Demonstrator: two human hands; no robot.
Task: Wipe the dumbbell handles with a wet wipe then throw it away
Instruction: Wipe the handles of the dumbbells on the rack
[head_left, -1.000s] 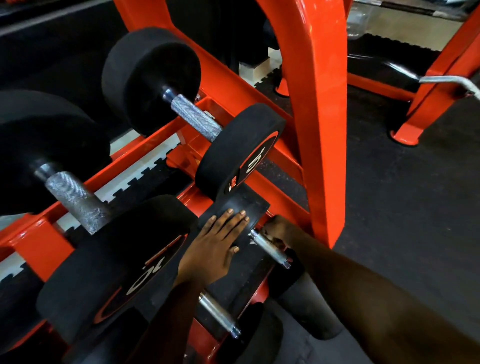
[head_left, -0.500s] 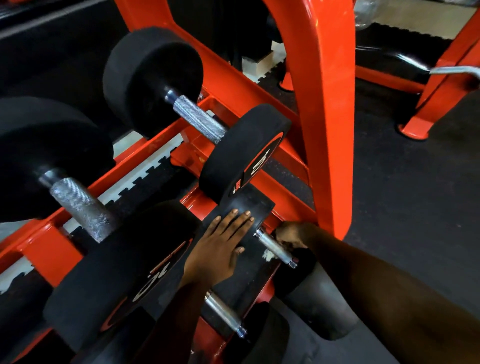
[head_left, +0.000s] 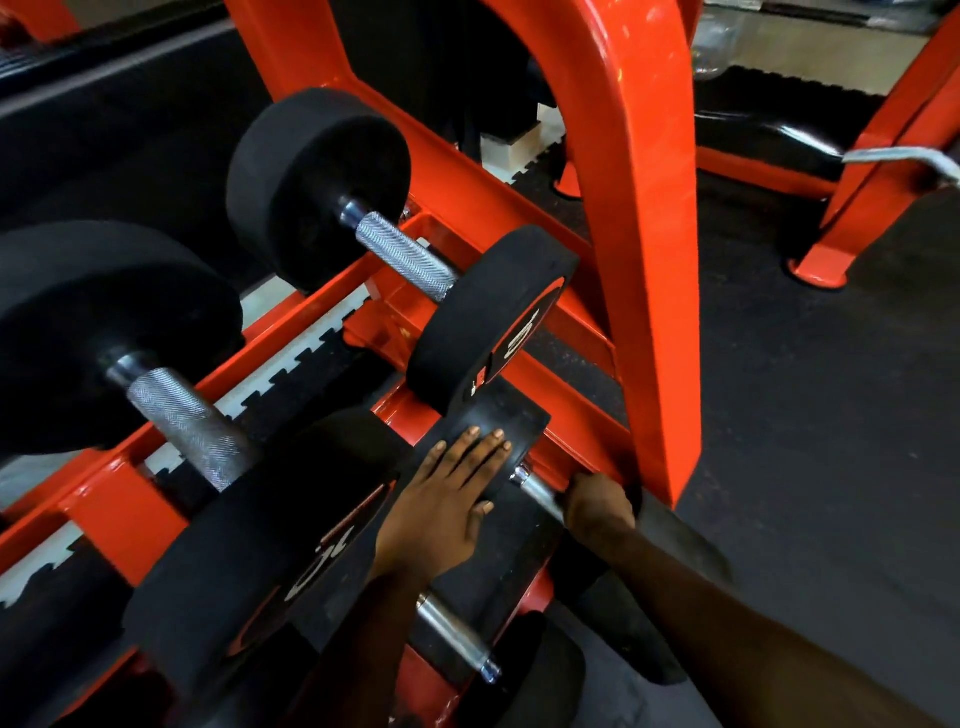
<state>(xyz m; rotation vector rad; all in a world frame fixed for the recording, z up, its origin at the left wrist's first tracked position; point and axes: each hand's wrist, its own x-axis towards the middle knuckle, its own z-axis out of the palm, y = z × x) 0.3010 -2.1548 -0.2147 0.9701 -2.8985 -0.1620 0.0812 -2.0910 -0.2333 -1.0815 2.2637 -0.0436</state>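
Note:
On the rack's lower tier lies a small dumbbell with a smooth steel handle between two black heads. My left hand presses flat, fingers straight, on its inner head. My right hand grips the outer half of the handle, fingers curled round it, right beside the outer head. No wet wipe shows; anything in the right palm is hidden.
Two bigger dumbbells with knurled handles sit on the upper tier. Another steel handle lies below my left wrist. The orange rack upright stands just behind my right hand. Black rubber floor spreads right; a bench is at the back.
My right hand has come from behind the handle and closed over its outer half. My left hand stays flat on the inner head. The view has shifted slightly.

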